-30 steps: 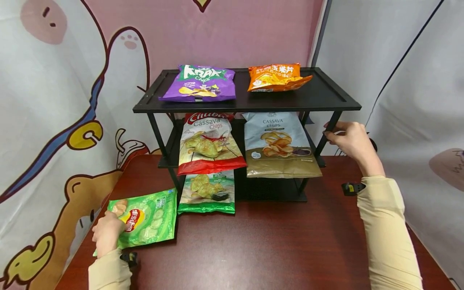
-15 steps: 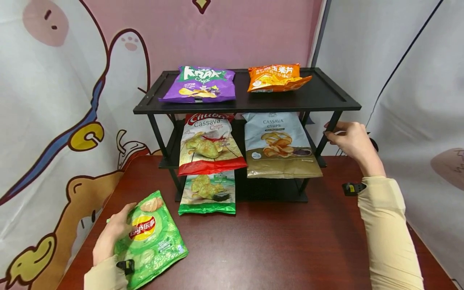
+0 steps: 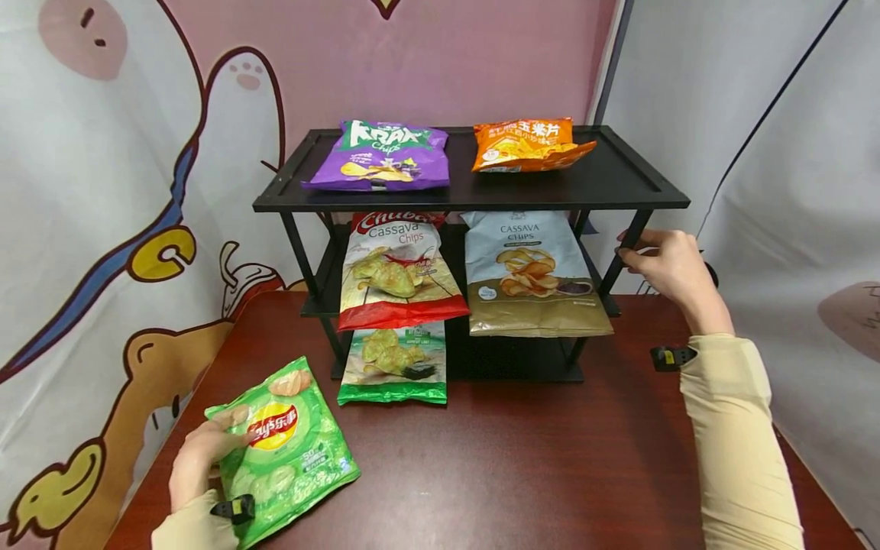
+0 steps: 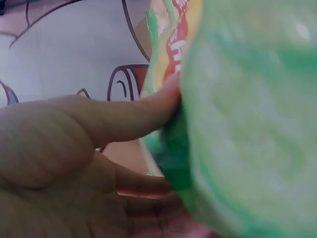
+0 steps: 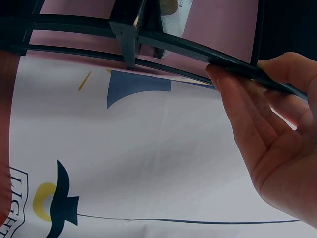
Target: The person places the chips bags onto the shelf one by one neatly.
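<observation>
A green Lay's chip bag (image 3: pixel 296 451) is at the table's left side, tilted with its lower end towards me. My left hand (image 3: pixel 202 454) grips its left edge. In the left wrist view the thumb (image 4: pixel 148 106) lies on the bag's front and the other fingers go behind it, partly hidden. My right hand (image 3: pixel 670 263) pinches the front right post (image 3: pixel 624 252) of the black shelf rack (image 3: pixel 467 200). In the right wrist view the thumb and fingers of the right hand (image 5: pixel 277 119) lie on either side of this dark bar.
On the top tier lie a purple Krax chip bag (image 3: pixel 385 156) and an orange chip bag (image 3: pixel 525 145). Below are a red-and-white Chuba cassava chip bag (image 3: pixel 399 275) and a grey-gold one (image 3: pixel 529 275). A green-edged chip bag (image 3: pixel 395 367) lies lowest. Printed cloth walls surround the brown table (image 3: pixel 495 466).
The left hand has turned the green chip bag from lying sideways to a slant and brought it nearer to me. The right hand stays on the rack's post.
</observation>
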A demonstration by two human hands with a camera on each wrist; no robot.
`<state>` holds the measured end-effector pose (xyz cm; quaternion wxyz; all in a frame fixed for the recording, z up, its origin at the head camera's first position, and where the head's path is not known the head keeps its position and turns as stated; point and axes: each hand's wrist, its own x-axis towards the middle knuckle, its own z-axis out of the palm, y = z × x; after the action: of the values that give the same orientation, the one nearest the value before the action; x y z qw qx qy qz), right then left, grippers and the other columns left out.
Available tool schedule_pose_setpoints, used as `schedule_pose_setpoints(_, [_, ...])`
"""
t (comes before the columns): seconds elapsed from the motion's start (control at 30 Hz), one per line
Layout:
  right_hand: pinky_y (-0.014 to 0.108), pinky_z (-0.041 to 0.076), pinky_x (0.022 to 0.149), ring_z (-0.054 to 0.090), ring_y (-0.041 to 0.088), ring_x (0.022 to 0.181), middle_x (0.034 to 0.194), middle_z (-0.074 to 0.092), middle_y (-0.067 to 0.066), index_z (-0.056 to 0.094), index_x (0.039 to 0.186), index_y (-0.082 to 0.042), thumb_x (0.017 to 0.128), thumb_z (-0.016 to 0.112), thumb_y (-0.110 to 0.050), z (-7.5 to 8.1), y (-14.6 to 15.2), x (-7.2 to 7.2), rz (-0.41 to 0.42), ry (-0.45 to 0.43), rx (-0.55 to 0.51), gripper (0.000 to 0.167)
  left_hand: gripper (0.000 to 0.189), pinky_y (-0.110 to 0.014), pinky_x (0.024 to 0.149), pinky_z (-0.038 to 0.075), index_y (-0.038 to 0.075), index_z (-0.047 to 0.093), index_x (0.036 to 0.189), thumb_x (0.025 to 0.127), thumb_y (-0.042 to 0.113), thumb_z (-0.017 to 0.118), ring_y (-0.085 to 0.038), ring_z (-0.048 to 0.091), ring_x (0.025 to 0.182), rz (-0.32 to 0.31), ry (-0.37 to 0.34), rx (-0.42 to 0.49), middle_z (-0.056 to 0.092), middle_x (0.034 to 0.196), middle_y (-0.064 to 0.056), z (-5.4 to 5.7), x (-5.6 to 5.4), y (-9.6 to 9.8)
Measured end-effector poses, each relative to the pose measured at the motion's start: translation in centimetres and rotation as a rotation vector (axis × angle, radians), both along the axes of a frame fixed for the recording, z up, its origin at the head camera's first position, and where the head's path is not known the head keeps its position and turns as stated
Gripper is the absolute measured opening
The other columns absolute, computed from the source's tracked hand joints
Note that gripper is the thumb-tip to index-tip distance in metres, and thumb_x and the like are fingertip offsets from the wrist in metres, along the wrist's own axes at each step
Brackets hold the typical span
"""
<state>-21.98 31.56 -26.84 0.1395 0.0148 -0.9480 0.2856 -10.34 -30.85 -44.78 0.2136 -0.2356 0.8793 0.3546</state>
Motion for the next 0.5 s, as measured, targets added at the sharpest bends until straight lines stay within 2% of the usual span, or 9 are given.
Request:
schedule_pose_setpoints(0.07, [0.017,0.042,0.055,0.053,-0.011,0.061,0.093,0.07,0.027,0.066,0.111,0.001,0.088,0.06,-0.02,0.03,-0.07,-0.02,0.002,0.0,-0.002,0.032,0.076,-0.04,0.069,0.053,-0.012,0.035,0.135,0.084,0.034,0.069,-0.044,0.052,0.099,-0.014,0.018,0.045,0.043,0.117,-0.039,-0.59,-0.17,-0.46])
schedule_pose_setpoints(0.13, [0.016,0.042,0.055,0.053,-0.011,0.061,0.093,0.071,0.027,0.066,0.111,0.001,0.088,0.06,-0.019,0.0,-0.09,-0.05,0.005,0.005,0.0,0.031,0.068,-0.039,0.067,0.054,-0.017,0.045,0.121,0.084,0.034,0.07,-0.038,0.055,0.09,-0.032,0.039,0.012,0.05,0.103,-0.034,-0.9,-0.31,-0.66])
schedule_pose_setpoints(0.2, [0.015,0.041,0.055,0.053,-0.011,0.062,0.094,0.07,0.027,0.066,0.111,0.001,0.088,0.06,-0.018,-0.06,-0.09,-0.06,0.009,0.005,-0.003,0.031,0.053,-0.038,0.066,0.053,-0.015,0.053,0.103,0.084,0.031,0.069,-0.032,0.056,0.083,-0.024,0.046,0.019,0.053,0.092,-0.025,-1.02,-0.35,-0.82])
schedule_pose_setpoints(0.3, [0.013,0.041,0.055,0.053,-0.012,0.062,0.094,0.07,0.027,0.066,0.112,0.001,0.088,0.06,-0.018,-0.11,-0.06,-0.05,0.013,0.008,0.0,0.03,0.035,-0.035,0.064,0.052,-0.004,0.053,0.081,0.086,0.027,0.067,-0.024,0.054,0.077,-0.026,0.057,0.027,0.051,0.081,-0.014,-0.87,-0.34,-0.96])
schedule_pose_setpoints(0.4, [0.013,0.041,0.055,0.052,-0.013,0.061,0.093,0.071,0.026,0.066,0.112,0.001,0.088,0.06,-0.018,-0.11,-0.01,-0.02,0.015,0.008,-0.002,0.031,0.032,-0.033,0.063,0.05,-0.001,0.05,0.077,0.087,0.026,0.064,-0.024,0.053,0.076,-0.051,0.086,0.017,0.049,0.079,-0.014,-0.61,-0.29,-1.08])
schedule_pose_setpoints(0.5, [0.013,0.041,0.055,0.052,-0.014,0.06,0.091,0.071,0.025,0.066,0.112,0.0,0.088,0.06,-0.019,-0.06,0.02,0.04,0.016,0.012,-0.002,0.031,0.044,-0.035,0.066,0.051,-0.013,0.051,0.094,0.088,0.029,0.062,-0.034,0.055,0.085,-0.099,0.105,-0.024,0.052,0.091,-0.029,-0.29,-0.3,-1.12])
